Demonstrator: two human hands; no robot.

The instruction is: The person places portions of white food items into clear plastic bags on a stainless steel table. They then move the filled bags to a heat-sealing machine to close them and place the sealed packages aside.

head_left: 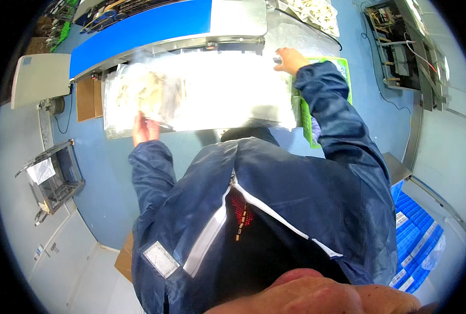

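Note:
A large clear plastic bag [201,91] with pale small parts inside lies spread across a shiny metal work surface [264,112]. My left hand [145,127] grips the bag's near left edge from below. My right hand [289,59] reaches out to the bag's far right corner and pinches it. Both arms wear dark blue sleeves that rise from my jacket at the frame's lower middle.
A blue conveyor belt [139,29] runs behind the bag. A green crate [305,112] sits under my right arm. Blue crates [416,235] stand at the lower right, a wire-frame holder [55,175] at the left, machinery [400,42] at the upper right.

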